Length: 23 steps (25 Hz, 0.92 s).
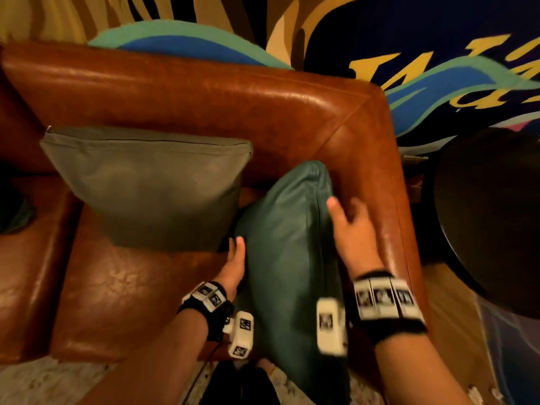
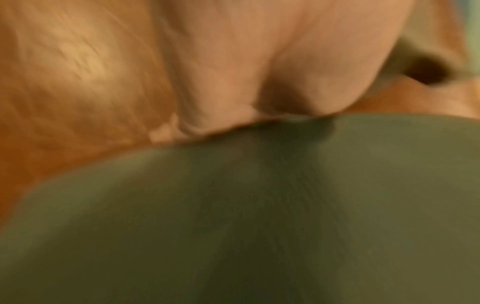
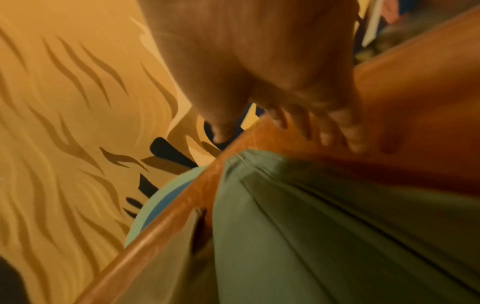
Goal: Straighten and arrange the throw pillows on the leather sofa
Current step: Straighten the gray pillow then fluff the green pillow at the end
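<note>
The teal pillow (image 1: 287,258) stands on edge at the right end of the leather sofa (image 1: 204,92), its long axis running from the front of the seat back toward the corner where backrest and armrest meet, and it sits between the two hands. The left hand (image 1: 233,266) lies flat against its left face, fingers straight; the right hand (image 1: 355,229) is at its right side by the seam, between pillow and armrest, fingers loosely spread and clamping nothing. Both hands are about equally near, so turning the pillow to face forward likely falls to both. The grey-green pillow (image 1: 157,185) already leans upright on the backrest, just beside it on the left. Behind the sofa a painted mural (image 1: 438,54) covers the wall; a dark round table (image 1: 493,214) stands off the armrest
</note>
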### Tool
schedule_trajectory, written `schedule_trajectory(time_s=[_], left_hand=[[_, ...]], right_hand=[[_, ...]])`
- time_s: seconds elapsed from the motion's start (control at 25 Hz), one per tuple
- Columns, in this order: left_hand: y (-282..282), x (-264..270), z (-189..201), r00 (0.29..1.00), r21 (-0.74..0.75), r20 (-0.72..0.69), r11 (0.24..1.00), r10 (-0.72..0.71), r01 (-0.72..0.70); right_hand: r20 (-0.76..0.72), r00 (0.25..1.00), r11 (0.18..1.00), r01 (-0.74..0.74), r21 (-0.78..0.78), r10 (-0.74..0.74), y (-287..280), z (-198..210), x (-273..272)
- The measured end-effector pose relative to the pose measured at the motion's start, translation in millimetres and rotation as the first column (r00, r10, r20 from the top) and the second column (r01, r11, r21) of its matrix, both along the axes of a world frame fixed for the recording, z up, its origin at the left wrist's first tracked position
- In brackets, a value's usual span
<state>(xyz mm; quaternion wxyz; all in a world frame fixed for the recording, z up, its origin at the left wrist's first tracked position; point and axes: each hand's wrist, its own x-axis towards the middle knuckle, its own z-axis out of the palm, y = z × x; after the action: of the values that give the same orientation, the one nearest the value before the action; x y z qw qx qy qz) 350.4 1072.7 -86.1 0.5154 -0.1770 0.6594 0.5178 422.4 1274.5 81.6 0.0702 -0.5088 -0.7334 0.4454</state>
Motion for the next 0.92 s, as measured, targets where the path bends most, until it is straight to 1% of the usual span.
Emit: schedule_trajectory(time_s=[0.04,0.08,0.12,0.16,0.2,0.24,0.28,0.32,0.36,0.4,0.44,0.48,0.52,0.56,0.6,0.64,0.68,0.72,0.76,0.8,0.84,0.88,0.92], left_hand=[[11,7,8,0.997,-0.051,-0.058,0.998,-0.049,0.046],[19,12,12,0.989,-0.107,-0.108,0.990,-0.100,0.089],[24,15,19,0.977,-0.122,-0.152,0.984,-0.150,0.132],[29,14,21,0.966,-0.158,-0.177,0.974,-0.187,0.160],[32,12,23,0.958,-0.196,-0.196,0.966,-0.208,0.170],[32,9,22,0.962,-0.209,-0.178,0.963,-0.208,0.170],[31,1,17,0.968,-0.218,-0.137,0.959,-0.213,0.180],[28,-4,15,0.974,-0.204,-0.081,0.960,-0.210,0.190],[26,-5,8,0.981,-0.187,-0.057,0.967,-0.187,0.174],[29,-2,22,0.979,-0.188,-0.093,0.969,-0.180,0.160],[36,5,39,0.963,-0.184,-0.182,0.969,-0.199,0.166],[42,8,54,0.938,-0.171,-0.265,0.968,-0.222,0.181],[49,5,66,0.932,-0.196,-0.329,0.976,-0.153,0.090],[35,-4,80,0.880,-0.263,-0.450,0.964,-0.153,0.033],[20,-18,91,0.833,-0.261,-0.534,0.965,-0.146,0.001],[8,-22,79,0.773,-0.374,-0.593,0.927,-0.226,-0.016],[-6,-25,61,0.839,-0.416,-0.500,0.909,-0.215,-0.015],[-37,-26,43,0.844,-0.499,-0.426,0.863,-0.326,0.082],[-65,-44,23,0.853,-0.452,-0.340,0.864,-0.396,0.221],[-88,-66,23,0.830,-0.471,-0.295,0.828,-0.474,0.305],[-112,-88,18,0.844,-0.510,-0.269,0.812,-0.463,0.283],[-132,-108,15,0.864,-0.566,-0.269,0.796,-0.426,0.216],[-142,-123,17,0.906,-0.578,-0.276,0.809,-0.320,0.109]], right_hand=[[0.080,0.997,0.987,-0.002,-0.161,0.015,-15,-4,18],[0.147,0.987,0.966,-0.025,-0.259,0.065,-30,-11,29],[0.224,0.967,0.963,-0.059,-0.264,0.121,-42,-22,30],[0.297,0.942,0.972,-0.093,-0.216,0.156,-50,-30,24],[0.347,0.925,0.980,-0.099,-0.172,0.154,-52,-34,18],[0.349,0.929,0.985,-0.079,-0.150,0.128,-52,-34,12],[0.313,0.944,0.990,-0.065,-0.127,0.102,-49,-35,9],[0.270,0.959,0.992,-0.056,-0.115,0.086,-48,-34,15],[0.254,0.965,0.995,-0.044,-0.091,0.066,-48,-32,23],[0.304,0.951,0.998,-0.054,-0.020,0.057,-53,-29,29],[0.403,0.912,0.983,-0.133,0.125,0.072,-66,-18,25],[0.470,0.876,0.911,-0.279,0.304,0.111,-86,-7,12],[0.478,0.849,0.772,-0.456,0.444,0.226,-108,-1,-6],[0.465,0.795,0.603,-0.602,0.524,0.389,-132,-3,-25],[0.430,0.720,0.484,-0.689,0.540,0.545,-150,-4,-43],[0.474,0.590,0.345,-0.790,0.508,0.654,-161,-14,-48],[0.582,0.435,0.202,-0.884,0.422,0.687,-155,-25,-46],[0.730,0.285,0.098,-0.953,0.288,0.621,-141,-39,-38],[0.838,0.149,0.038,-0.988,0.152,0.524,-127,-51,-28],[0.885,0.058,0.027,-0.998,0.051,0.461,-115,-60,-18],[0.885,0.030,0.037,-0.999,0.014,0.464,-109,-64,-12],[0.871,0.023,0.062,-0.998,-0.009,0.491,-107,-63,-9],[0.869,0.008,0.054,-0.998,-0.021,0.495,-104,-62,-5]])
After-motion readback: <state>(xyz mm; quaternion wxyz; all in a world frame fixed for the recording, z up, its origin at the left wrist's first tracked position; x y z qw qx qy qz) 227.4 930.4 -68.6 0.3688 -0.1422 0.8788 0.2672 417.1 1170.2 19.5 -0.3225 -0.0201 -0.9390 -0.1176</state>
